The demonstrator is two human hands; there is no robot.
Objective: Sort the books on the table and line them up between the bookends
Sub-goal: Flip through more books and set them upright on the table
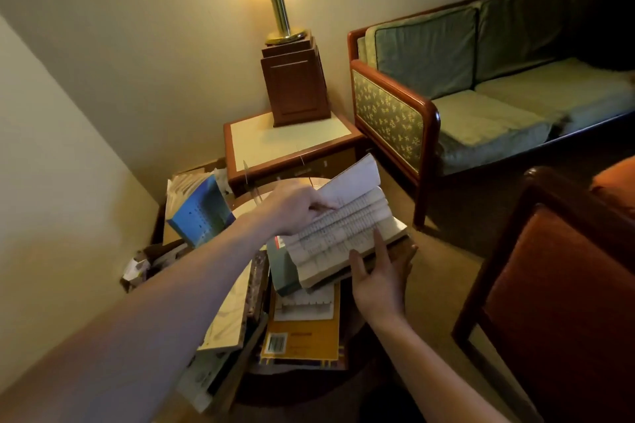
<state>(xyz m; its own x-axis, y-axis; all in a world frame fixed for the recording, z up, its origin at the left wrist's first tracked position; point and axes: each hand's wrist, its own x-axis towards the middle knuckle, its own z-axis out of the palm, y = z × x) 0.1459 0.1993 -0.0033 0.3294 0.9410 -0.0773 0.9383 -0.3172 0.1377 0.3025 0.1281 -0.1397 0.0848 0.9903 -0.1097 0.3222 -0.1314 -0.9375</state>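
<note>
Head view: both hands hold 1 open book (343, 227) above the surface (245, 209). The left hand (295, 206) pinches its upper pages, and the right hand (381, 278) grips its lower edge, fingers curled underneath. Below this book lies a yellow book (302, 336); to its left stands a tilted blue book (199, 213).

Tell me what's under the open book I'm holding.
A grey-green book shows beneath the open book, with a yellow book lower in the pile. Anything directly below the pages is covered.
</note>
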